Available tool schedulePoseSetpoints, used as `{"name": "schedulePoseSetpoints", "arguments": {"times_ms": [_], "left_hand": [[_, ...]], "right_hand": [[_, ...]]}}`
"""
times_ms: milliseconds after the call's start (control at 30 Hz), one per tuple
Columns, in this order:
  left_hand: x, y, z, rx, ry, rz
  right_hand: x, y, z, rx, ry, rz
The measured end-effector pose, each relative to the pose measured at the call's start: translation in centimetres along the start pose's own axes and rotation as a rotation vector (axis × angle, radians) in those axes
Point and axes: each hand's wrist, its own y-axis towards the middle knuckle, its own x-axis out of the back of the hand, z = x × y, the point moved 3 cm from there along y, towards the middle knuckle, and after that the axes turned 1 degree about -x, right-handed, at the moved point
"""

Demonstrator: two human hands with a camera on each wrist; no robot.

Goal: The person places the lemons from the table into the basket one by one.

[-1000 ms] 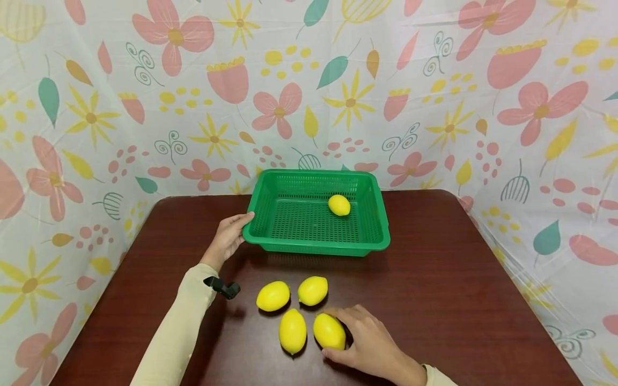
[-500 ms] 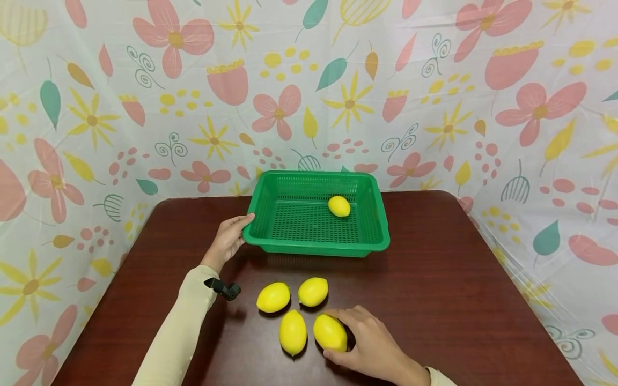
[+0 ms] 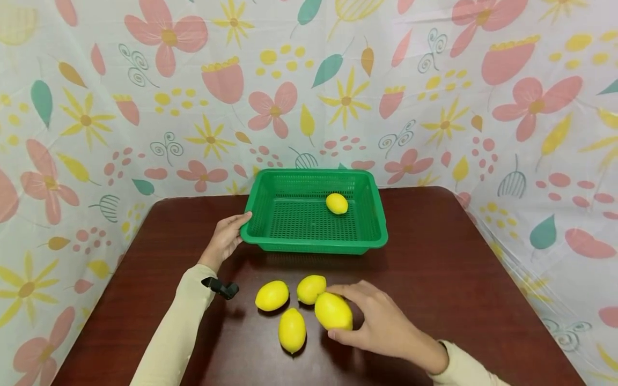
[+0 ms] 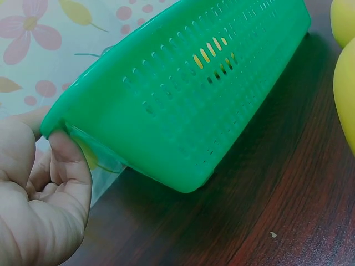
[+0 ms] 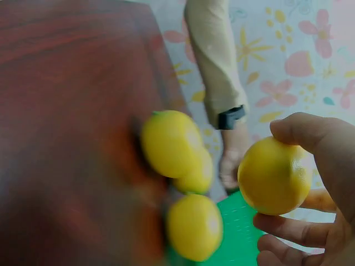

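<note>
A green plastic basket [image 3: 314, 246] with slotted walls stands at the back of the table, one lemon [image 3: 337, 203] inside it. My left hand [image 3: 226, 238] pinches its left rim between thumb and fingers; in the left wrist view the fingers [image 4: 69, 160] curl under that rim. My right hand [image 3: 381, 321] grips a lemon [image 3: 334, 311], thumb on one side and fingers on the other, raised off the table. Close by on the wood lie three more: a left lemon [image 3: 272, 296], a back lemon [image 3: 311, 289] and a front lemon [image 3: 292, 331].
The dark brown wooden table [image 3: 434, 268] ends against a flowered cloth [image 3: 309, 80] hanging behind and at the sides. A black strap mount [image 3: 221, 287] sits on the left wrist over a cream sleeve [image 3: 178, 327].
My right hand has closed round the right-hand lemon and lifted it up and slightly forward. The left hand stays on the basket rim, and the other lemons lie as before.
</note>
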Motion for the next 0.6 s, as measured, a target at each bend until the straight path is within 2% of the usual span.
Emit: {"name": "schedulePoseSetpoints", "arguments": {"times_ms": [133, 300, 467, 600], "left_hand": [[0.0, 0.1, -0.1, 0.001, -0.015, -0.001], [0.0, 0.0, -0.1, 0.009, -0.01, -0.001], [-0.1, -0.5, -0.3, 0.04, -0.021, -0.005], [-0.7, -1.1, -0.9, 0.036, -0.026, 0.02]], "right_hand": [[2.7, 2.3, 0.8, 0.04, -0.026, 0.002], [5.7, 6.0, 1.3, 0.055, -0.014, 0.06], [7.4, 9.9, 0.6, 0.08, 0.026, 0.131], [8.4, 13.0, -0.2, 0.148, 0.012, 0.164]]}}
